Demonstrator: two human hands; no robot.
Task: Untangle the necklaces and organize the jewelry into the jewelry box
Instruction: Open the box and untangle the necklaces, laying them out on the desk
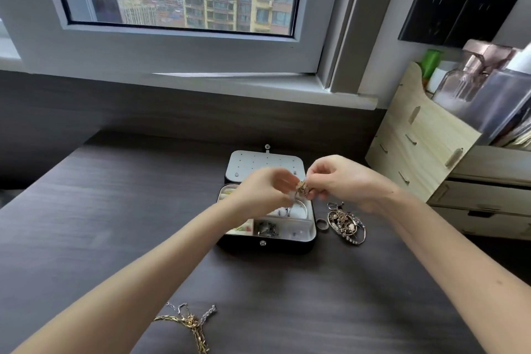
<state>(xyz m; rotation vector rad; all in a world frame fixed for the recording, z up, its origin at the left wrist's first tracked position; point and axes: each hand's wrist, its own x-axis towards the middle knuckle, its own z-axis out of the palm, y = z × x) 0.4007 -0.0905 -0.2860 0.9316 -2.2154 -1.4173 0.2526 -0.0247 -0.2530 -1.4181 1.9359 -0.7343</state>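
Two hands, left hand (pixel 260 195) and right hand (pixel 342 181); one jewelry box (pixel 264 165); one gold piece (pixel 302 188); one ring (pixel 322 224); two tangled jewelry heaps, right heap (pixel 346 223) and near heap (pixel 189 322); one table (pixel 115 210).

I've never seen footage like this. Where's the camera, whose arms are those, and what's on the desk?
No machine here: a person wears a wide-angle camera on the head, so you look down along their own bare arms. The right hand pinches a small gold piece over the open jewelry box; the left hand meets it there, too blurred to judge its grip. The box sits on a dark desk, with items in its compartments. Right of it lie a ring and a tangled pile of jewelry; nearest you lie knotted gold and silver chains.
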